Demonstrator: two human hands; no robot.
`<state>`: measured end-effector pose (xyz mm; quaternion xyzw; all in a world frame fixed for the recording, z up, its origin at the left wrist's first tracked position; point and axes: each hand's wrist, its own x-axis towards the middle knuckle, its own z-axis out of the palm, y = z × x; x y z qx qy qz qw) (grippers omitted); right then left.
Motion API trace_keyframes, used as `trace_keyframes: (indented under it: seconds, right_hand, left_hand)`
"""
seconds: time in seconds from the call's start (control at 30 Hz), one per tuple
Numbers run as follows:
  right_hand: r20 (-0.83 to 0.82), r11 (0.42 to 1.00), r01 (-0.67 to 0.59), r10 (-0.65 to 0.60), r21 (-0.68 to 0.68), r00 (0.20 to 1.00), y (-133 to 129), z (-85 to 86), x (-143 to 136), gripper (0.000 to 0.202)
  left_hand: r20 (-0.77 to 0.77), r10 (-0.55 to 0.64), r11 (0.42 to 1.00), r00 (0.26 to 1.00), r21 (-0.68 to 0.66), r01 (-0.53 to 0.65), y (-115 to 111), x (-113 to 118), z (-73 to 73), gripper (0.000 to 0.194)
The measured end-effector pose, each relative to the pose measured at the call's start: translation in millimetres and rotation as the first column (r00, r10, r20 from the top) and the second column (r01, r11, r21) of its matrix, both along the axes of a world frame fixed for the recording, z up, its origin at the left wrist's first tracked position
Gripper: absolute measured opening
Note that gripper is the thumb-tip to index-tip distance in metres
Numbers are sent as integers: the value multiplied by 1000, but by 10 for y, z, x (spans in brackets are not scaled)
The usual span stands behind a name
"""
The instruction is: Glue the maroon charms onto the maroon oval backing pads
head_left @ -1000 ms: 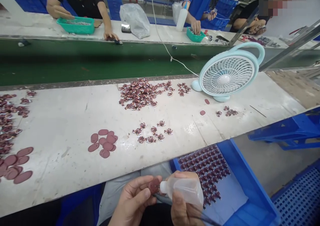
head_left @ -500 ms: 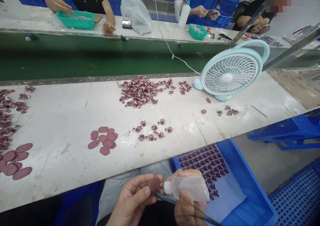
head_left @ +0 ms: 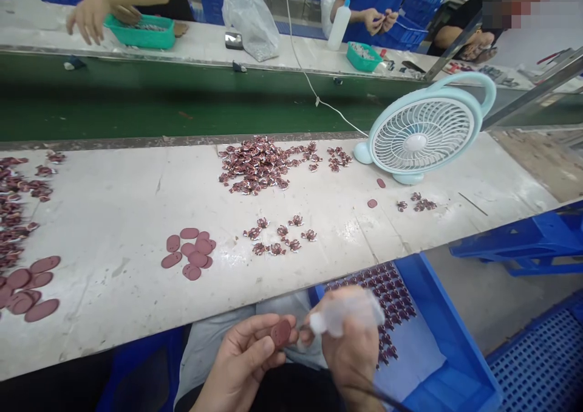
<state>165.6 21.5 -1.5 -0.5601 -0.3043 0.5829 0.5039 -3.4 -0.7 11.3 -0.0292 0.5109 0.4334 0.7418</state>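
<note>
My left hand pinches a small maroon oval piece between thumb and fingers, low in the view over my lap. My right hand grips a clear squeeze bottle, blurred, with its white nozzle pointing left, just right of the oval piece. On the white table ahead lie a cluster of maroon ovals, a few small flower-like pieces and a bigger heap of them.
A light-blue desk fan stands at the table's right. A blue crate by my right knee holds rows of finished pieces. More ovals and pieces lie at the far left. Other people's hands work across the green conveyor.
My right hand has tilted the bottle up and pulled its nozzle slightly away from the oval piece. The view shifted a little. A person's hand at the far left lifted from the green tray.
</note>
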Motion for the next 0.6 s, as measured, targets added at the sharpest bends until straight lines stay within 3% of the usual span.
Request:
trace_keyframes:
  seconds: [0.07, 0.1, 0.17, 0.23, 0.3, 0.37, 0.47, 0.53, 0.6]
  right_hand:
    - [-230, 995, 79, -92, -64, 969, 288, 5, 132, 40]
    - [-384, 990, 85, -123, -114, 915, 453, -12, 226, 37]
    - [-603, 990, -7, -79, -139, 794, 750, -79, 425, 31]
    - [-701, 993, -77, -8, -89, 714, 927, -160, 572, 31]
    - [-710, 995, -95, 49, -25, 702, 959, -213, 620, 39]
    - [-600, 996, -73, 86, 47, 795, 898, -222, 570, 53]
    - [-189, 983, -81, 113, 167, 975, 815, -192, 398, 50]
    - [103, 966, -133, 113, 220, 988, 845, -189, 288, 30]
    - [456, 941, -234, 100, 246, 884, 937, -216, 216, 25]
  left_hand:
    - [-7, 15, 1000, 1000, 5, -15, 0, -9, -2, 39]
    - [-9, 23, 1000, 1000, 0, -23, 1, -17, -6, 40]
    - [-8, 38, 999, 999, -10, -38, 3, -42, -19, 42]
    - [-10, 51, 999, 999, -1, -51, 6, -76, -36, 43]
    - [-23, 57, 998, 998, 12, -57, 8, -116, -52, 44]
    - [-40, 62, 998, 997, 17, -61, 10, -155, -65, 44]
    - [-52, 77, 997, 996, 15, -76, 10, -201, -71, 45]
    - [-42, 83, 997, 996, 11, -82, 7, -217, -68, 45]
    - [-33, 86, 996, 996, 7, -85, -1, -225, -67, 46]
